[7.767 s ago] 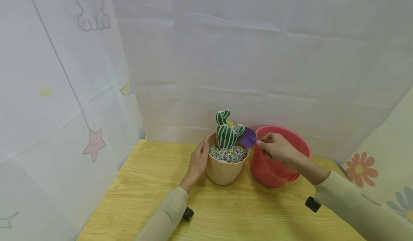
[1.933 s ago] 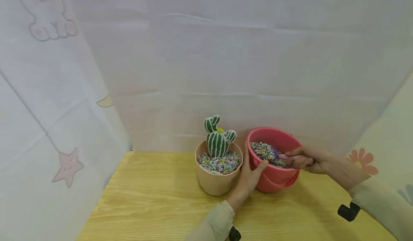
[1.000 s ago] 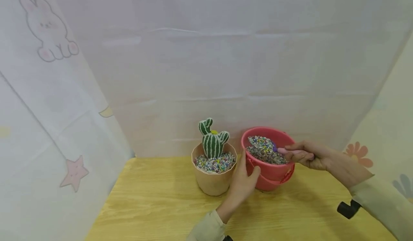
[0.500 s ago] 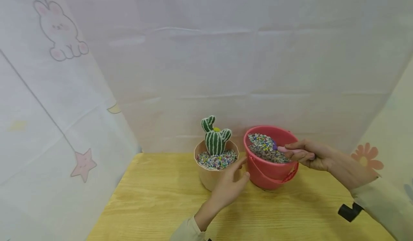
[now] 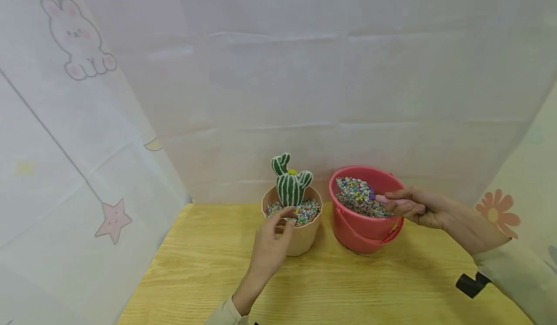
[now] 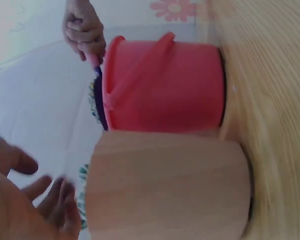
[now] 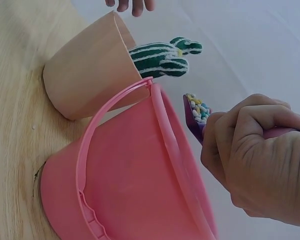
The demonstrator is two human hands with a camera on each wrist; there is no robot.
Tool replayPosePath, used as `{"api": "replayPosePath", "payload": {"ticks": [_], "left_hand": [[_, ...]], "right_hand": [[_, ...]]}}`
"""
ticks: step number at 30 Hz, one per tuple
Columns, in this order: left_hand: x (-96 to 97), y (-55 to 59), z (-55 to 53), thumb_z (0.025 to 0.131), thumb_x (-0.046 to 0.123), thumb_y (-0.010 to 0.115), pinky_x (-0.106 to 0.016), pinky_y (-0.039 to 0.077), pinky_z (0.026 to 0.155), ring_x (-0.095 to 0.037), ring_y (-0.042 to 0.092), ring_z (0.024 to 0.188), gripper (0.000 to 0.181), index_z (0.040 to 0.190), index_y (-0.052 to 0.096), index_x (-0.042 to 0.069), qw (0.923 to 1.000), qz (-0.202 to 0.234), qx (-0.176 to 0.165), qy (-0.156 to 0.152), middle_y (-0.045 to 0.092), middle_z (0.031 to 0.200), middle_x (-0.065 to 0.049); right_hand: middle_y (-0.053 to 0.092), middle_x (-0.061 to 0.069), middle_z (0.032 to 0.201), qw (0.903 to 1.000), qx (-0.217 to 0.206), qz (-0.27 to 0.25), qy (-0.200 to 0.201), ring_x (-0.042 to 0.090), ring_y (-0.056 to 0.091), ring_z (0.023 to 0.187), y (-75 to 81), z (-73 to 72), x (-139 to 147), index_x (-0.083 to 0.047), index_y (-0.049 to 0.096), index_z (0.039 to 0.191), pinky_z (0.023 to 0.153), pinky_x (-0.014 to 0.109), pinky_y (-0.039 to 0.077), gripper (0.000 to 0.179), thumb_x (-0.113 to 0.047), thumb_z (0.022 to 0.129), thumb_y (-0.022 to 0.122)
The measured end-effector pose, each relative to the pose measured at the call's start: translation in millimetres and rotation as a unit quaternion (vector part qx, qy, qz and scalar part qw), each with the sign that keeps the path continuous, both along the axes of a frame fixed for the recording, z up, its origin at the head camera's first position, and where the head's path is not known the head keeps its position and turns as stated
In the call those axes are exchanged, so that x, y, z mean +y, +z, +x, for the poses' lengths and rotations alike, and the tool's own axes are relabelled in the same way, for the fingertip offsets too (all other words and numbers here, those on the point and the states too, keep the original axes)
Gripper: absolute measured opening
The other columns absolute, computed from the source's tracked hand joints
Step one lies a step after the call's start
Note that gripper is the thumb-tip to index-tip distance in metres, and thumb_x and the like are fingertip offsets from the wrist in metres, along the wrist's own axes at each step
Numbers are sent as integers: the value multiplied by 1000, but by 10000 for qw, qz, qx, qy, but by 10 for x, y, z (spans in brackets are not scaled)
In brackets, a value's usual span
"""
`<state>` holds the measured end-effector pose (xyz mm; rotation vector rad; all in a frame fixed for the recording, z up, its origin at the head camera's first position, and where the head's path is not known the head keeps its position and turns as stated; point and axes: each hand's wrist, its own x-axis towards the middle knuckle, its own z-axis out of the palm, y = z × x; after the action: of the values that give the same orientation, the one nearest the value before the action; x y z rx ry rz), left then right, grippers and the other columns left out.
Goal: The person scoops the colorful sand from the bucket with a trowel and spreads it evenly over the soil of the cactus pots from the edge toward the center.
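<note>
My right hand (image 5: 422, 210) grips the pink handle of a toy trowel (image 5: 379, 198). Its purple blade (image 7: 191, 121), heaped with small multicoloured pebbles (image 5: 353, 187), is over the pink bucket (image 5: 363, 226), level with its rim in the wrist views. More pebbles lie in the bucket. On its left stands a beige flowerpot (image 5: 304, 240) holding a green, white-striped knitted cactus (image 5: 290, 189) among similar pebbles. My left hand (image 5: 269, 247), fingers loosely bent and holding nothing, hovers at the pot's front left; the left wrist view shows a gap between the hand and the pot (image 6: 170, 185).
The wooden table (image 5: 200, 272) carries both containers near its back edge. Behind it hangs a pale cloth backdrop (image 5: 270, 83), with a printed side panel (image 5: 65, 136) on the left. The bucket's handle (image 7: 85, 150) hangs down its front.
The trowel has gone from the pot to the bucket, scooped up pebbles and risen slightly. My left hand, earlier at the pot then steadying the bucket, has let go and moved left past the pot's front.
</note>
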<state>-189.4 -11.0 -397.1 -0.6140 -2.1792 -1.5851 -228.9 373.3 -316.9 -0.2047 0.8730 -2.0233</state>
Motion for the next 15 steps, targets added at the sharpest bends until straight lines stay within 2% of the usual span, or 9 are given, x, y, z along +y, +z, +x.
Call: {"api": "replayPosePath", "payload": {"ticks": [3,4,6,8,11,13,15], "left_hand": [[-65,-56,-75,101,12,63,-45,49,86,-20,58,104,36,137,61,16,9937,328,168,1055,60,126,-7],[-80,-84,-104,100,13,64,-48,47,89,-23,54,110,41,140,58,17,9906,448,128,1284,56,130,-8],[-101,-147,-155,100,18,65,-54,42,94,-30,44,122,53,150,46,16,9861,694,-198,1497,45,140,-12],[-103,-219,-207,101,26,66,-57,39,100,-35,36,131,65,157,33,16,9820,915,-726,1481,34,147,-16],[-82,-300,-264,100,33,66,-59,37,104,-41,31,136,77,161,22,14,9739,1212,-1451,1254,26,153,-20],[-63,-339,-288,100,28,66,-60,36,107,-44,31,137,79,161,20,8,9706,1373,-1636,1106,25,153,-23],[-48,-364,-312,101,20,64,-59,32,110,-43,29,139,75,160,21,5,9716,1422,-1612,990,25,153,-25]], "right_hand": [[26,-2,78,10000,76,55,0,5,16,57,39,-10,-35,5,47,138,51,15,24,42,-15,113,20],[26,-2,78,9999,126,91,8,6,16,57,52,-13,-50,5,47,137,50,15,24,39,-15,113,23],[26,-3,78,9996,225,136,41,5,16,57,71,-22,-81,6,49,136,50,15,24,38,-14,113,26],[27,-3,78,9995,264,128,100,5,16,56,82,-31,-115,5,50,135,50,14,25,36,-14,113,29],[27,-3,78,9993,313,113,190,5,16,56,85,-48,-170,5,51,135,50,14,25,37,-15,113,28],[27,-3,77,9992,304,77,265,5,16,56,81,-58,-210,5,50,135,51,14,25,38,-15,114,26],[26,-3,77,9991,291,72,311,5,17,56,77,-64,-248,5,50,134,50,14,25,38,-15,114,25]]}}
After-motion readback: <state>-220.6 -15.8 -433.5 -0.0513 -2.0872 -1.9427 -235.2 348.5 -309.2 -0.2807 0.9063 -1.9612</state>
